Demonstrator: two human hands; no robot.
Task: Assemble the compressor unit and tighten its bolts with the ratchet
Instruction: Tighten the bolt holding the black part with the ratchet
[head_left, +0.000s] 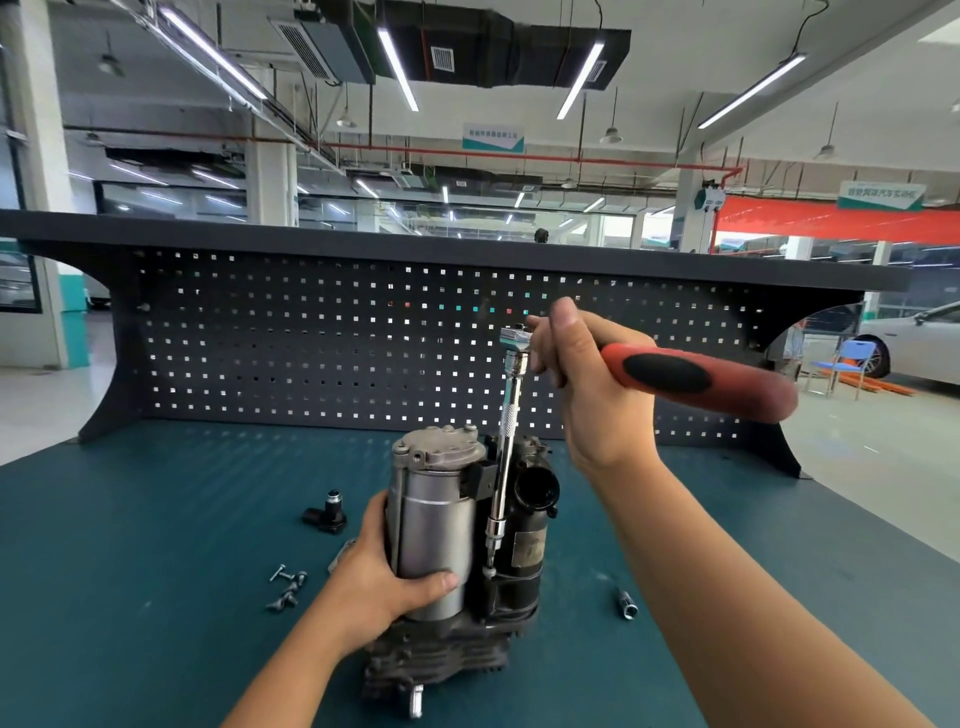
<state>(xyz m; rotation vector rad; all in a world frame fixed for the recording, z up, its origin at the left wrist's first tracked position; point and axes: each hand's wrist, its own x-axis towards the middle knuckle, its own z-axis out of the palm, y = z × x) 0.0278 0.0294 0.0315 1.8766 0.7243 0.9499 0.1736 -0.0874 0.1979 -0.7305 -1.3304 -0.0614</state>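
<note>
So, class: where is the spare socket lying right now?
In the head view, the spare socket lies on the green mat, right of the compressor and not touching it.

single head view, looking forward-down over workbench (156, 519), close to hands, pegboard (311, 338) behind.

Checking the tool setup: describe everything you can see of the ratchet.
The ratchet has a red handle with a black grip inlay and a chrome head. A long chrome extension with a knurled band runs almost upright from the head down to a bolt low on the compressor unit. The right hand grips the handle near the head; the handle points right, roughly level.
</note>
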